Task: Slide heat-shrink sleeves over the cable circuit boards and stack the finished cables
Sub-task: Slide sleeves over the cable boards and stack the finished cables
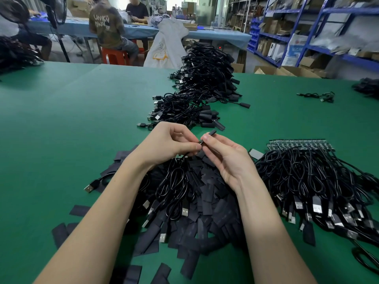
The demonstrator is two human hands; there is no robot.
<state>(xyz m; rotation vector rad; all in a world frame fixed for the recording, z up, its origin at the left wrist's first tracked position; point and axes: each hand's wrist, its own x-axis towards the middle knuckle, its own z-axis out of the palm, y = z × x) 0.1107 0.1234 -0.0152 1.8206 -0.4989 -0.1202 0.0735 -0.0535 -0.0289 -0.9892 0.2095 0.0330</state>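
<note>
My left hand (170,143) pinches the end of a thin black cable (176,177) whose loop hangs down over the pile below. My right hand (224,155) pinches a black heat-shrink sleeve (211,133) between thumb and forefinger, its end meeting the cable tip held by the left. Beneath both hands lies a heap of flat black sleeves (207,203) mixed with loose USB cables. A long stack of sleeved cables (196,95) runs away from me up the middle of the green table (71,119).
A fanned bundle of bare-board cables (311,181) lies at the right, boards toward the far side, USB plugs toward me. Stray sleeves (61,232) scatter at the lower left. Another small cable (320,96) sits far right. People work at a blue table (215,35) behind; shelves stand at the right.
</note>
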